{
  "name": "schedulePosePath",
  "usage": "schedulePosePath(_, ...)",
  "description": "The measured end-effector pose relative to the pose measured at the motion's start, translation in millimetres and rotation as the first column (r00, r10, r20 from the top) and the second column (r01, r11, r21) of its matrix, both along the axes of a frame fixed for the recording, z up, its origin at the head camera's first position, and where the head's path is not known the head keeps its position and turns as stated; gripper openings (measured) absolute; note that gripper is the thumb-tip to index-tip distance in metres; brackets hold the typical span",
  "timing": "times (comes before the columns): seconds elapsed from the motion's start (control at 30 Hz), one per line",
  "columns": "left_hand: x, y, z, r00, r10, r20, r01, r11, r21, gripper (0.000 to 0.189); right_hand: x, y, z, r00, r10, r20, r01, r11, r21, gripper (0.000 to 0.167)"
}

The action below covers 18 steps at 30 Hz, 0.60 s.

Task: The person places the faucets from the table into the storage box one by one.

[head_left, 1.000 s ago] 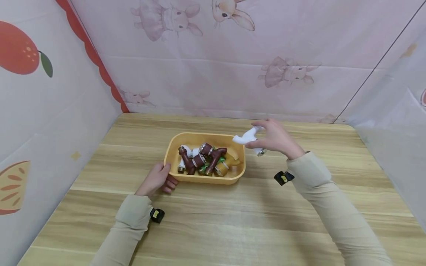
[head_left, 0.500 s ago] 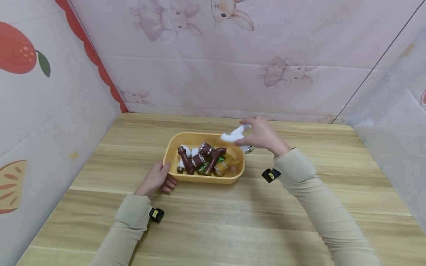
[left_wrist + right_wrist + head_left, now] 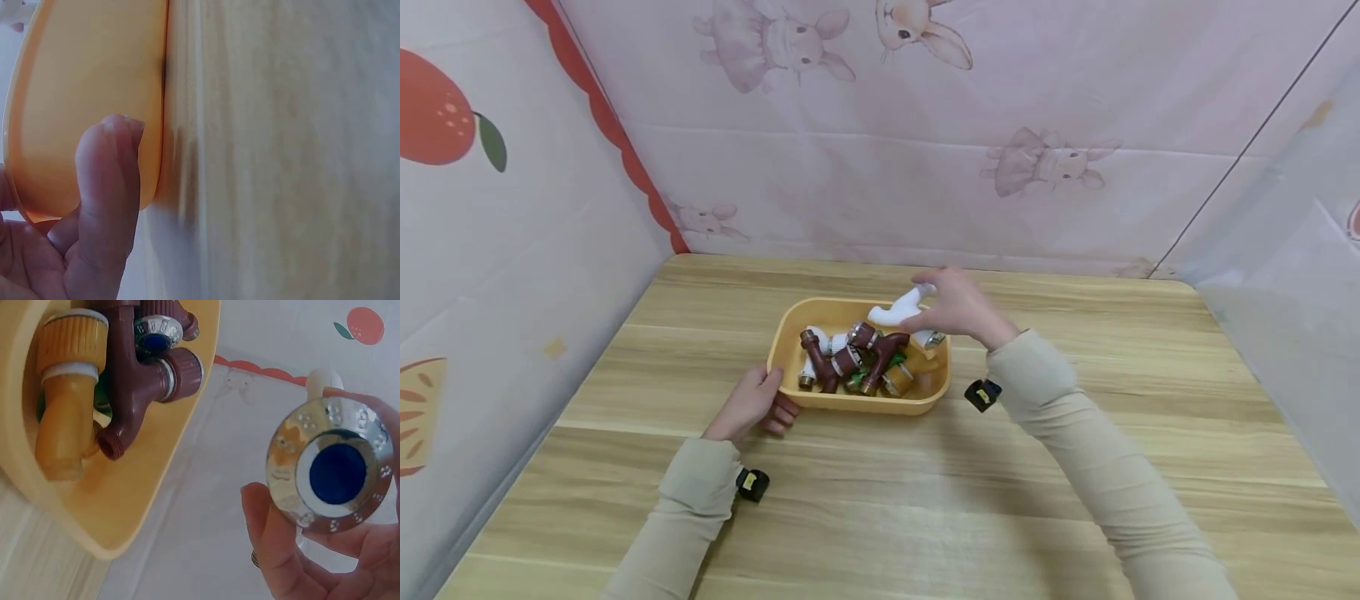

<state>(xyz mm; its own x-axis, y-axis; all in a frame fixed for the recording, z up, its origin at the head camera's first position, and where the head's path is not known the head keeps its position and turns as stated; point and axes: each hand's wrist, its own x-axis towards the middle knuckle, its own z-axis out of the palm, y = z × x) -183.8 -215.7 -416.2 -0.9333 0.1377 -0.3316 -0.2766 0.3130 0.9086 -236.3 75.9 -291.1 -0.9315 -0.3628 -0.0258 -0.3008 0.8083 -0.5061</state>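
Observation:
My right hand (image 3: pixel 958 308) holds a white faucet (image 3: pixel 895 313) over the right part of a yellow plastic basin (image 3: pixel 850 403). In the right wrist view the chrome end with a blue centre (image 3: pixel 337 465) faces the camera, between thumb and fingers. My left hand (image 3: pixel 751 404) grips the basin's front left corner, thumb at the rim and fingers against the outer wall. Inside the basin lie two maroon faucets (image 3: pixel 128 394), an ochre faucet (image 3: pixel 65 419), another white faucet (image 3: pixel 809 367) and something green (image 3: pixel 855 382), partly hidden under the others.
The basin stands on a wood-grain table (image 3: pixel 880 517). A pink cloth wall with printed rabbits (image 3: pixel 925 167) rises behind it, and white printed walls (image 3: pixel 497 275) flank the left and right sides.
My right hand has carried the white faucet leftward, from beyond the basin's right rim to above its inside. My left hand and the basin have stayed in place.

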Motion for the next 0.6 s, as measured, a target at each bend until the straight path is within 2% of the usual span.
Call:
schedulePosePath(0.43, 0.8, 0.2, 1.4, 1.0, -0.004, 0.0, 0.004, 1.0, 0.004, 0.039, -4.0, -28.4, 0.1, 0.999, 0.042, 0.008, -0.042, 0.999, 0.009, 0.077)
schedulePosePath(0.6, 0.2, 0.0, 3.3, 1.0, -0.009, -0.002, 0.009, 1.0, 0.01, 0.039, -6.9, -38.3, -2.7, 0.999, 0.044, 0.029, -0.043, 0.999, -0.021, 0.079)
